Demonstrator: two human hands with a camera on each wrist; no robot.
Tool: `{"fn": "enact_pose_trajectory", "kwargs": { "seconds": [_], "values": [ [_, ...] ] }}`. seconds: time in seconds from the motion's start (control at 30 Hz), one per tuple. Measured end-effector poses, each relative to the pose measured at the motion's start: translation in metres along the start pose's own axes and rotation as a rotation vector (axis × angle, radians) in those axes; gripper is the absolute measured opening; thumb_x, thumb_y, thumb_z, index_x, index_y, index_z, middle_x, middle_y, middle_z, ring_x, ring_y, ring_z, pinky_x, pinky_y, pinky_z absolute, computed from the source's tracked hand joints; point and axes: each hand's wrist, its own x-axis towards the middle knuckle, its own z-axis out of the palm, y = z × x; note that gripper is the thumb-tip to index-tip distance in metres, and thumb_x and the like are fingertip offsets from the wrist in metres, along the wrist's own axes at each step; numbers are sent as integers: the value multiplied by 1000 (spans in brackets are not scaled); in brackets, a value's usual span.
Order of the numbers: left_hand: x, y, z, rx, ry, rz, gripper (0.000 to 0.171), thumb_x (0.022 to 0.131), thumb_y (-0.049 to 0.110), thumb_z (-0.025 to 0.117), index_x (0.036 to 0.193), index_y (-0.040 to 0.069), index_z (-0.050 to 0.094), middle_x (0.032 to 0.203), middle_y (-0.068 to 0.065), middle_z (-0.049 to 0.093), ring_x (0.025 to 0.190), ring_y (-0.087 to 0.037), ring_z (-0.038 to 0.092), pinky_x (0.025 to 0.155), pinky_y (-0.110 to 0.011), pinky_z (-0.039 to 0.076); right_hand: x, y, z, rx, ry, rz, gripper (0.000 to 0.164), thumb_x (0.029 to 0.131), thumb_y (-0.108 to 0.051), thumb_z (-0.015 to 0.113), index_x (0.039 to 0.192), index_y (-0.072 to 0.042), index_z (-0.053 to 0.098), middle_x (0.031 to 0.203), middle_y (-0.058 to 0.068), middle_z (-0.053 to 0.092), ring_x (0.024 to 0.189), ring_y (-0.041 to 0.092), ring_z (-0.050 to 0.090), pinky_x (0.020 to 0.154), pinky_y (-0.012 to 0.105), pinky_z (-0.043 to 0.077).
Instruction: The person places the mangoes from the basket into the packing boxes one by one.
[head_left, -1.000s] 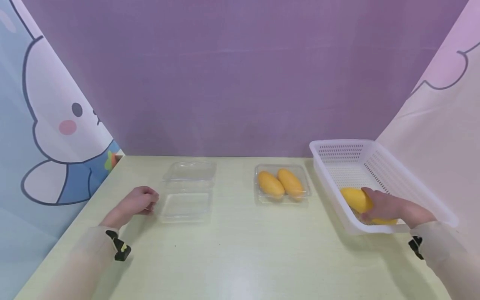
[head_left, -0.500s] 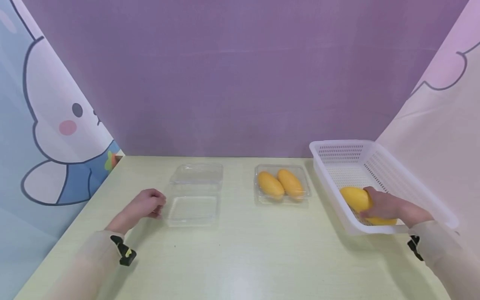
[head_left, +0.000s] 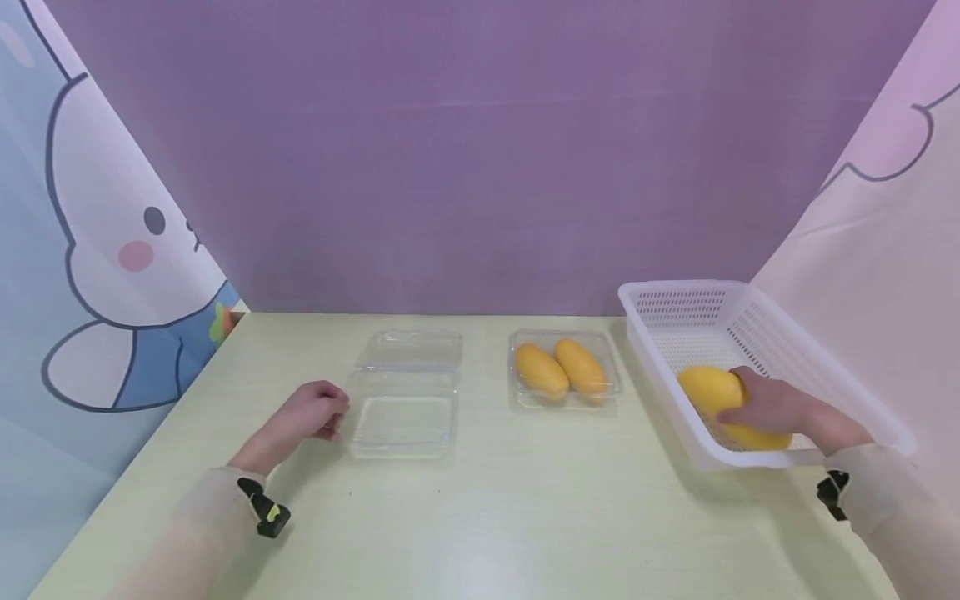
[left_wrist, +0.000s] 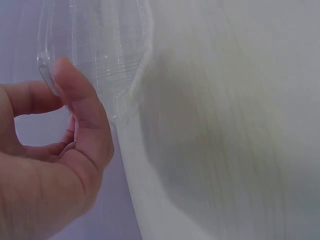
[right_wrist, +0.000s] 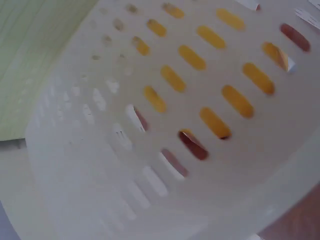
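My left hand (head_left: 309, 412) pinches the left edge of a clear plastic clamshell box (head_left: 402, 427) between thumb and fingers. The box lies on the table with its lid (head_left: 411, 350) folded back, and nothing shows inside it. In the left wrist view the thumb (left_wrist: 82, 105) lies against the clear box (left_wrist: 100, 50). Inside the white basket, my right hand (head_left: 776, 408) grips a yellow mango (head_left: 705, 388), with another mango (head_left: 761, 438) just below it. The right wrist view shows mainly the basket wall (right_wrist: 165, 145), with yellow behind its slots.
A second clamshell box (head_left: 566, 402) holding two mangoes (head_left: 542, 371) stands mid-table toward the back. The white slotted basket (head_left: 660, 392) stands at the right, its near wall beneath my right forearm. A purple backdrop (head_left: 480, 167) rises behind the pale table (head_left: 480, 517).
My left hand has slid the open clamshell box to the right and slightly nearer. In the basket, my right hand has lifted or shifted its mango slightly.
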Motion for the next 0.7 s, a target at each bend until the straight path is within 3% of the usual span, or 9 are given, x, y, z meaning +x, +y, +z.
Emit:
{"fn": "enact_pose_trajectory", "kwargs": {
  "seconds": [0.23,0.47,0.7],
  "values": [
    [-1,3,7,-45,1,-1,30,97,9,53,119,-11,51,92,-17,58,76,-22,56,68,-34,58,-2,-5,-7,39,52,6,87,93,-43,69,141,18,29,112,26,60,91,34,58,77,52,49],
    [-6,7,14,-67,-15,19,31,99,10,52,120,-11,50,89,-15,58,75,-21,56,67,-35,57,-6,-15,-13,91,93,30,83,97,-44,64,140,17,29,99,15,59,83,27,57,69,38,47],
    [-7,8,21,-89,-16,19,31,98,8,51,121,-12,51,90,-17,59,75,-22,58,69,-33,58,-13,-30,-20,156,112,30,85,99,-46,60,145,15,24,100,17,59,83,27,59,65,36,48]
  ]
}}
